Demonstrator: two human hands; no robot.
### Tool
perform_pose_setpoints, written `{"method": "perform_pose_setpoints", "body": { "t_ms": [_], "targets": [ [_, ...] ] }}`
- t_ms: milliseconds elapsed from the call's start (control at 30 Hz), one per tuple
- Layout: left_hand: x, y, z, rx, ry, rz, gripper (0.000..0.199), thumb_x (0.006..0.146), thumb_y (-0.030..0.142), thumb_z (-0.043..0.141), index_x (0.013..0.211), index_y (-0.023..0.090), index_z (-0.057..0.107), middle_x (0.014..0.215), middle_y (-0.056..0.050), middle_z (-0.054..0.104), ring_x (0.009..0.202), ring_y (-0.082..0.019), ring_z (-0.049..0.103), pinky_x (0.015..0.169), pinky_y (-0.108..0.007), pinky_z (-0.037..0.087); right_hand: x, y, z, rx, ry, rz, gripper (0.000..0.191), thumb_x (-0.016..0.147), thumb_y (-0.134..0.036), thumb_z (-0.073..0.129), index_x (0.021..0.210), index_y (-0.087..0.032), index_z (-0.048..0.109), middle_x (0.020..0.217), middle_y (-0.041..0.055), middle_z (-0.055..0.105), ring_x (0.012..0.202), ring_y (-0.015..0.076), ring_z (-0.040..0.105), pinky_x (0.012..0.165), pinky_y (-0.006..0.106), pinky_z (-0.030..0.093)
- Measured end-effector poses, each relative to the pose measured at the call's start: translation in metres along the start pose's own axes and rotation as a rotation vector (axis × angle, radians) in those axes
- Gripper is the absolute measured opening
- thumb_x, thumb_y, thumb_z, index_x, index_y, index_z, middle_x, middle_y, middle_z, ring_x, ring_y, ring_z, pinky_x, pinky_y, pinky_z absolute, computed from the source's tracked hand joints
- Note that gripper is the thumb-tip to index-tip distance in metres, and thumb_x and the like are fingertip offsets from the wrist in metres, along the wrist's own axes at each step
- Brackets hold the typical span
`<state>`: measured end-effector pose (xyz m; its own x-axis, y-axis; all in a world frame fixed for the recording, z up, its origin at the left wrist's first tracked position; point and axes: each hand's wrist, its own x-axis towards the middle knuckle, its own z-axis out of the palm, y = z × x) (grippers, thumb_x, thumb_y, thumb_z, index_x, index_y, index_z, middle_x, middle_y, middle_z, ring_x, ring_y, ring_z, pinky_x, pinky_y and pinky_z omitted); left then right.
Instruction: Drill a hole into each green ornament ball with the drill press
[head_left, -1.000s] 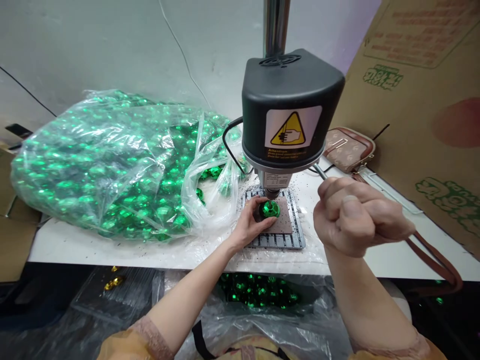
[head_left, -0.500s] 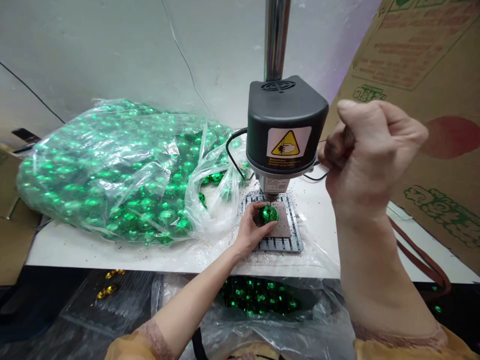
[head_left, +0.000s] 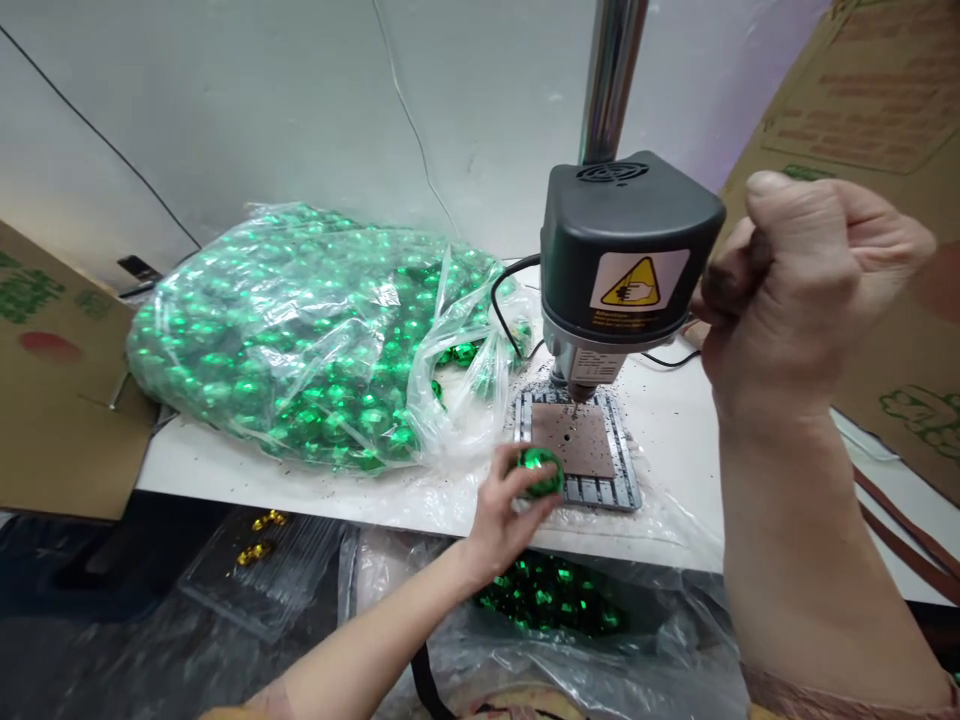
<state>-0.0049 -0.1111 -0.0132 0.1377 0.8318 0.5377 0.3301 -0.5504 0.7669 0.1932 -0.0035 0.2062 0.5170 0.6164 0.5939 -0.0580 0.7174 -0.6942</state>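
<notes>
- One green faceted ball [head_left: 537, 461] at lower centre, gripped in our left hand [head_left: 502, 512].
- Near it, the drill press [head_left: 634, 225].
- Our right hand [head_left: 810, 285], upper right, curled into a fist; we cannot tell what it grips.

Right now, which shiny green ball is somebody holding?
The green ball in the person's left hand. Only it is held; the other green balls lie in or by the clear bag on the table, or below the table's edge.
</notes>
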Motion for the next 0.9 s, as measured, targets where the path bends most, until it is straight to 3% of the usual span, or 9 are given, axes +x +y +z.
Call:
{"method": "perform_pose_setpoints", "body": {
  "t_ms": [167, 267, 367, 433, 500, 533, 667, 767, 900],
  "targets": [
    [-0.079, 0.001, -0.029, 0.312, -0.558, 0.289, 0.037, 0.089, 0.033, 0.08, 0.122, 0.046, 0.075, 0.14, -0.007, 0.073, 0.117, -0.031, 0.076, 0.096, -0.045, 0.066, -0.001, 0.003, 0.0, 0.026, 0.033, -0.05, 0.037, 0.077, -0.023, 0.068, 0.048, -0.024, 0.045, 0.041, -0.007, 0.037, 0.034, 0.0078, 0.029, 0.033, 0.032, 0.014],
    [-0.09, -0.011, -0.046, 0.365, -0.626, 0.471, 0.046, 0.085, 0.034, 0.079, 0.128, 0.05, 0.069, 0.138, -0.004, 0.076, 0.124, -0.032, 0.074, 0.102, -0.049, 0.065, -0.001, 0.004, 0.001, 0.031, 0.046, -0.051, 0.035, 0.074, -0.024, 0.069, 0.047, -0.025, 0.048, 0.041, -0.0067, 0.035, 0.034, 0.0084, 0.029, 0.033, 0.033, 0.014],
    [-0.045, -0.03, -0.062, 0.28, -0.316, 0.417, 0.046, 0.092, 0.02, 0.064, 0.134, 0.038, 0.066, 0.134, -0.011, 0.077, 0.127, -0.032, 0.072, 0.106, -0.054, 0.061, -0.001, 0.005, 0.002, 0.039, 0.051, -0.036, 0.034, 0.072, -0.026, 0.072, 0.046, -0.025, 0.049, 0.04, -0.0062, 0.035, 0.033, 0.0091, 0.028, 0.032, 0.035, 0.013],
    [0.01, -0.047, -0.072, 0.302, -0.096, 0.16, 0.041, 0.093, 0.011, 0.054, 0.126, 0.031, 0.07, 0.126, -0.013, 0.077, 0.125, -0.031, 0.072, 0.109, -0.056, 0.057, -0.001, 0.005, 0.002, 0.043, 0.057, -0.036, 0.035, 0.071, -0.026, 0.072, 0.046, -0.025, 0.047, 0.041, -0.0062, 0.035, 0.033, 0.0089, 0.029, 0.032, 0.035, 0.013],
    [0.07, -0.067, -0.079, 0.297, -0.015, -0.176, 0.032, 0.087, 0.01, 0.06, 0.113, 0.025, 0.073, 0.117, -0.013, 0.076, 0.118, -0.033, 0.071, 0.109, -0.056, 0.055, -0.001, 0.005, 0.002, 0.041, 0.06, -0.043, 0.037, 0.074, -0.024, 0.07, 0.047, -0.025, 0.045, 0.042, -0.0068, 0.034, 0.034, 0.0076, 0.03, 0.032, 0.033, 0.013],
    [0.097, -0.076, -0.083, 0.274, -0.022, -0.343, 0.031, 0.081, 0.008, 0.066, 0.107, 0.023, 0.073, 0.112, -0.013, 0.075, 0.115, -0.033, 0.071, 0.109, -0.054, 0.055, -0.002, 0.004, 0.001, 0.032, 0.056, -0.044, 0.038, 0.076, -0.023, 0.069, 0.047, -0.024, 0.044, 0.042, -0.0072, 0.035, 0.034, 0.0067, 0.031, 0.033, 0.031, 0.014],
    [0.158, -0.105, -0.089, 0.197, -0.132, -0.514, 0.039, 0.06, 0.007, 0.08, 0.096, 0.019, 0.073, 0.082, -0.003, 0.071, 0.077, -0.023, 0.069, 0.077, -0.038, 0.061, -0.004, 0.003, -0.001, -0.004, 0.019, -0.05, 0.041, 0.085, -0.018, 0.063, 0.05, -0.022, 0.042, 0.043, -0.0081, 0.035, 0.035, 0.004, 0.031, 0.036, 0.027, 0.017],
    [0.164, -0.113, -0.087, 0.115, -0.195, -0.57, 0.038, 0.064, 0.015, 0.082, 0.101, 0.019, 0.074, 0.083, -0.001, 0.072, 0.062, -0.015, 0.063, 0.059, -0.027, 0.055, -0.004, 0.003, -0.001, -0.008, 0.005, -0.064, 0.041, 0.086, -0.017, 0.063, 0.05, -0.022, 0.042, 0.043, -0.0082, 0.035, 0.035, 0.0038, 0.031, 0.036, 0.028, 0.017],
    [0.158, -0.115, -0.079, 0.078, -0.217, -0.589, 0.025, 0.079, 0.023, 0.072, 0.104, 0.018, 0.076, 0.076, -0.002, 0.07, 0.056, -0.013, 0.057, 0.056, -0.026, 0.052, -0.003, 0.006, 0.0, 0.024, 0.038, -0.075, 0.04, 0.082, -0.019, 0.066, 0.05, -0.023, 0.044, 0.042, -0.0072, 0.035, 0.034, 0.007, 0.03, 0.033, 0.031, 0.015]
  ]
}}
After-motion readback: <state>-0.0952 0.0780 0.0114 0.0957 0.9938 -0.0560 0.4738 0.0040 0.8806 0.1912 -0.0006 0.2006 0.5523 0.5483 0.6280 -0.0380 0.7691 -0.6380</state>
